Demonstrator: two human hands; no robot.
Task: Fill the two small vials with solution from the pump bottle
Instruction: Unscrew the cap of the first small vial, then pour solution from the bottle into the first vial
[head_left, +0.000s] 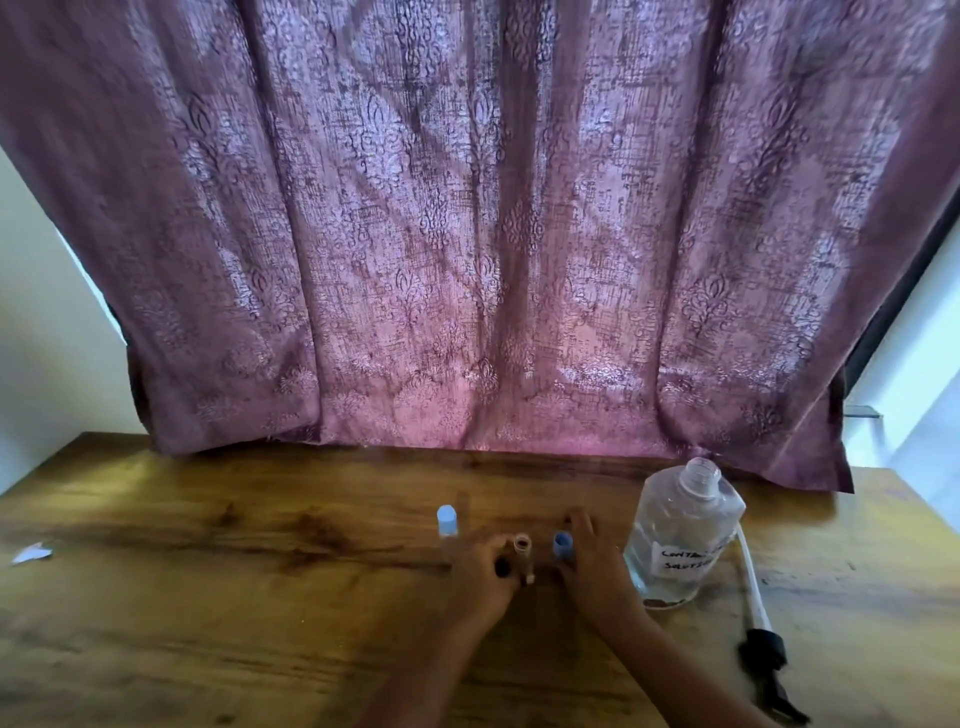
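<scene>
An uncapped small clear vial (522, 552) stands on the wooden table, and my left hand (483, 571) grips its lower part. My right hand (589, 558) holds its blue cap (562, 545) just to the right of the vial's mouth. A second small vial (448, 527), closed with a light blue cap, stands upright to the left, apart from my hands. The clear bottle (680, 535) with a white handwritten label stands at the right with its neck open. Its black pump head with the white tube (758, 631) lies on the table beside it.
The wooden table (260, 597) runs to a purple patterned curtain (467, 234) hanging along its far edge. A small scrap of white paper (32, 554) lies near the left edge. The pump lies close to the table's right front corner.
</scene>
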